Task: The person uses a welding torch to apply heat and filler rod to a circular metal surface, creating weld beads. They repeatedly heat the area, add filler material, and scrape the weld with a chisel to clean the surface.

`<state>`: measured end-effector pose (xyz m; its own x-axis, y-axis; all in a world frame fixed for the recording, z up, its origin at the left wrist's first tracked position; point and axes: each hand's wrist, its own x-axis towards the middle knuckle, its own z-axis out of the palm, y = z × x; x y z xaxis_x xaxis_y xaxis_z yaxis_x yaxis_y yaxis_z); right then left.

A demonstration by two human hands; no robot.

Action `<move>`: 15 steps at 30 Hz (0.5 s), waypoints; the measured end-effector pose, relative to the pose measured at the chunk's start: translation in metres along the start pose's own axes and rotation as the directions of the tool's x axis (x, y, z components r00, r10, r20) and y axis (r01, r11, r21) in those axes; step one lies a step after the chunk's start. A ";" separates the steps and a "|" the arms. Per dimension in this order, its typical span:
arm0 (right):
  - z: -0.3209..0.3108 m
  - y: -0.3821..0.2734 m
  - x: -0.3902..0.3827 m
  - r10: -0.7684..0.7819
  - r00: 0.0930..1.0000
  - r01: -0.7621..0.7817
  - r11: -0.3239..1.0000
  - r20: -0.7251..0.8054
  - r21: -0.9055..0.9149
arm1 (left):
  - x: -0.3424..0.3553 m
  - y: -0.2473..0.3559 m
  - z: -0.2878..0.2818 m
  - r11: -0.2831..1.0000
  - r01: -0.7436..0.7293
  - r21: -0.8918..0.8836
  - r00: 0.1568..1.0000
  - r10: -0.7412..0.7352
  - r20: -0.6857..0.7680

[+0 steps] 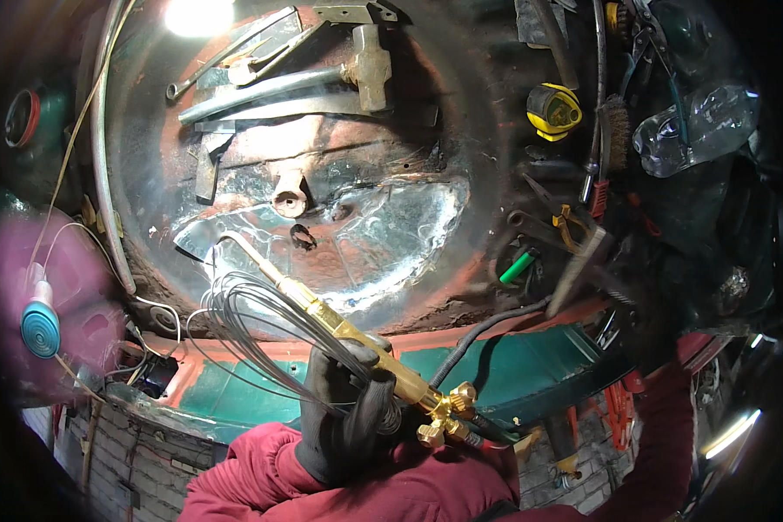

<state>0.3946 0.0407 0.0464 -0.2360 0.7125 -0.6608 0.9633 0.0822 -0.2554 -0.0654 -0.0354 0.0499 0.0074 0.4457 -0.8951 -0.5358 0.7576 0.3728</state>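
Note:
In a dark glove, my left hand (348, 404) is closed around a brass gas torch (357, 339) and a loose coil of thin grey wire (252, 304). The torch's bent copper tip points up and left over the metal panel; its knobs and hoses sit at the lower right of the hand. No flame shows at the tip. My right arm, in a maroon sleeve, reaches up at the right. My right hand (654, 331) is dark and blurred beside a cluster of tools, with its fingers hidden. Nearest to it are a metal bar (577, 271) and a green cylinder (518, 266).
On the worn round panel (391, 226) lie a hammer (370, 70), metal strips and a short pipe piece (290, 196). To the right are a yellow tape measure (554, 111), pliers (568, 224), a wire brush (615, 135) and a plastic bottle (700, 130). A black hose (487, 326) crosses the green edge.

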 end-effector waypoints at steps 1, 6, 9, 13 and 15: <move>0.014 -0.024 0.016 -0.098 0.995 0.095 0.989 0.026 0.118 | 0.000 0.000 -0.001 1.000 0.000 0.000 1.000 0.000 -0.011; 0.105 -0.145 0.094 -0.076 0.978 -0.021 0.894 0.197 0.448 | 0.002 -0.009 -0.006 0.998 -0.066 -0.009 0.998 0.066 0.015; 0.140 -0.160 0.120 -0.014 0.931 -0.114 0.938 0.364 0.328 | 0.001 -0.013 -0.010 0.999 -0.040 0.007 0.999 0.040 0.013; 0.174 -0.154 0.137 -0.219 0.970 0.173 0.928 0.108 0.329 | 0.003 -0.005 -0.018 0.763 -0.351 0.542 0.935 0.255 0.247; 0.176 -0.163 0.148 -0.148 0.982 0.115 0.962 0.119 0.248 | 0.000 -0.007 -0.009 0.953 -0.161 0.255 0.985 0.139 0.105</move>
<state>0.1798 0.0103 -0.1339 -0.3900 0.6042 -0.6948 0.8678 -0.0113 -0.4968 -0.0695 -0.0449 0.0446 0.0219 0.5941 -0.8041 -0.2968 0.7719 0.5623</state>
